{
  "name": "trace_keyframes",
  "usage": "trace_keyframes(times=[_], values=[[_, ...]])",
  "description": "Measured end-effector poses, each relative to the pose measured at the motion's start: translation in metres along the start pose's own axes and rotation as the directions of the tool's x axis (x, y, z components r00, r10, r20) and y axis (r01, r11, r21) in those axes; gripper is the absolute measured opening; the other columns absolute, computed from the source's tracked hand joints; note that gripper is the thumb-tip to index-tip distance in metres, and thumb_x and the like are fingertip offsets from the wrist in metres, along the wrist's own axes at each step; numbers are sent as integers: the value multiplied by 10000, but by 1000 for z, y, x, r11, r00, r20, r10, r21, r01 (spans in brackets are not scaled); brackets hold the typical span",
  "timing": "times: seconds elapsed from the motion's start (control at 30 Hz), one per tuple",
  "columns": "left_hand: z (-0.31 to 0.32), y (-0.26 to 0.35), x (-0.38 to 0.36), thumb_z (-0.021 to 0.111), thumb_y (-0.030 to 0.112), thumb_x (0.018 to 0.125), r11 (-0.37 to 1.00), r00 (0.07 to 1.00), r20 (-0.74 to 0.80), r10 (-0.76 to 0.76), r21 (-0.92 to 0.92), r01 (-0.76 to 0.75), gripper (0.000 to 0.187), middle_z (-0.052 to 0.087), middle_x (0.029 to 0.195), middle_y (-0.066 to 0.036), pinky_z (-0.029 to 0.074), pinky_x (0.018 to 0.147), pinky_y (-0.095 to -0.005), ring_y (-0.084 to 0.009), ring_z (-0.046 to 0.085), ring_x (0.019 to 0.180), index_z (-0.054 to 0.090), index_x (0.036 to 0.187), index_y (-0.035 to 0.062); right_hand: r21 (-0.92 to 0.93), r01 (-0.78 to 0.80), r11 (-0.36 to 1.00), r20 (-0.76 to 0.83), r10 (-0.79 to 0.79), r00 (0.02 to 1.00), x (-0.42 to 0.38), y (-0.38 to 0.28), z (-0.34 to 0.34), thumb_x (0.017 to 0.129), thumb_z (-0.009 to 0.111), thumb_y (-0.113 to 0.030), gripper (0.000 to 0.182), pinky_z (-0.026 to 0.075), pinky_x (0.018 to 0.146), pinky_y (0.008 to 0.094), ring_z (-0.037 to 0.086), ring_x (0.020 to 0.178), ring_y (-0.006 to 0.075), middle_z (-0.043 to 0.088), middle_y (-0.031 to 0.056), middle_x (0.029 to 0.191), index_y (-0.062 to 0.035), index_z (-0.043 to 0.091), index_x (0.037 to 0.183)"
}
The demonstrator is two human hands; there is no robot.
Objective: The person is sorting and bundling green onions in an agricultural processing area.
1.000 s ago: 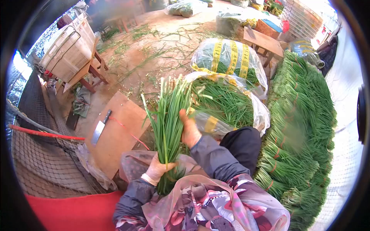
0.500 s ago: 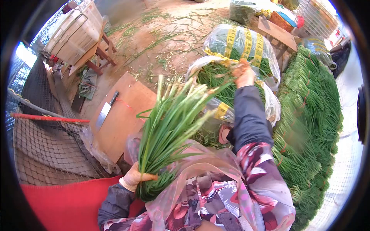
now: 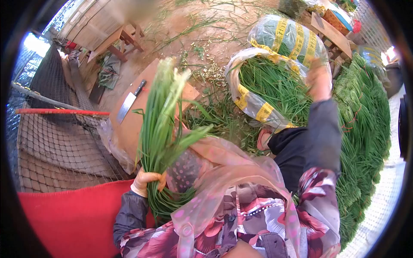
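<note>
My left hand [image 3: 147,180] is wrapped round the lower part of a bunch of garlic chives [image 3: 161,124], long green leaves with pale stem ends pointing up. The leaf tips droop below my fist, against my lap. My right hand [image 3: 318,81], smeared by motion, is raised over the right edge of an opened plastic bag [image 3: 235,81] with yellow printed bands. Loose garlic chives [image 3: 275,86] fill the bag. Whether my right fingers hold anything is not clear.
A knife [image 3: 129,101] lies on a wooden board [image 3: 118,137] at left. Tied green bundles [image 3: 365,129] are piled along my right. Red cloth [image 3: 73,215] covers the lower left. A crate [image 3: 92,21] rests on a wooden stool [image 3: 116,43]. Leaf scraps litter the ground.
My right hand has moved right and away from the bunch, across the bag's mouth. The bunch in my left hand has swung more upright. The view has shifted somewhat.
</note>
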State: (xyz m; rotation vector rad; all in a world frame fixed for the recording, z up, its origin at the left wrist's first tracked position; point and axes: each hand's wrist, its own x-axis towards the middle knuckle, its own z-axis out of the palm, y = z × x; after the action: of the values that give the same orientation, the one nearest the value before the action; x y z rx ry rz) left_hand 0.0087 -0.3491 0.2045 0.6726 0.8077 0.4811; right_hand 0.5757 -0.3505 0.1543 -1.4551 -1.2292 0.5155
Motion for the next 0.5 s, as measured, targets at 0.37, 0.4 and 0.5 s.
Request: trace_keyframes(times=[0.37,0.4,0.5], values=[[19,2,18,648,74,725,995,990,138,-33,-84,45,387,501,625,-119,409,420,-347,-211,472,414,506,1060,-59,226,-146,963,508,12,861,-14,-80,164,707,771,-51,1062,176,1136,324,243,1399,224,257,153,1521,-85,75,1509],[17,-2,22,646,69,725,995,983,168,-71,-52,80,391,501,621,-122,403,418,-345,-212,471,415,510,1072,-50,264,-206,942,556,26,831,-18,-77,190,715,786,-117,1015,263,1085,332,348,1318,211,362,169,1448,-68,135,1493],[32,-3,29,666,77,715,992,981,146,-129,11,129,420,544,645,-137,425,431,-352,-218,510,444,524,1096,-31,615,-511,600,709,-137,691,-38,-95,229,787,753,-220,795,361,1017,348,478,1196,199,507,148,1329,-59,319,1434]])
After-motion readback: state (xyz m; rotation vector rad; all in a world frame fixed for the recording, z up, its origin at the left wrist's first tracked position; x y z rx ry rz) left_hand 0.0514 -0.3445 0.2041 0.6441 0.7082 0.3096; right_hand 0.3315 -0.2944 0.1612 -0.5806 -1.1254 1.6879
